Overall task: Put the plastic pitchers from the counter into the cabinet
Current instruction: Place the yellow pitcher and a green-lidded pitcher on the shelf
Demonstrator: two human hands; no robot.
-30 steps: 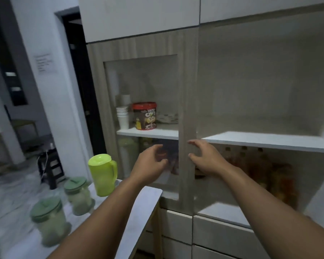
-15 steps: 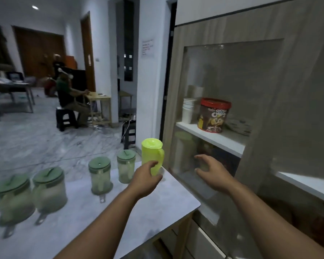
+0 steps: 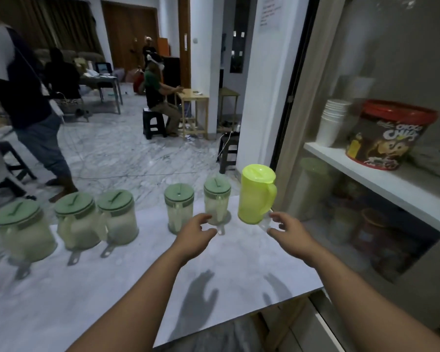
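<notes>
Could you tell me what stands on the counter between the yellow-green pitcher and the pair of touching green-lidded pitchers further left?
In the head view, two green-lidded pitchers stand between the yellow-green pitcher and the pair.

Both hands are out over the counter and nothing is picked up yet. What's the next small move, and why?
Probably reach the right hand forward to the handle of the lime-green pitcher and close on it. Both hands are open and empty; the left hand hovers by a green-lidded clear pitcher. The lime one stands nearest the cabinet, handle facing the right hand.
</notes>
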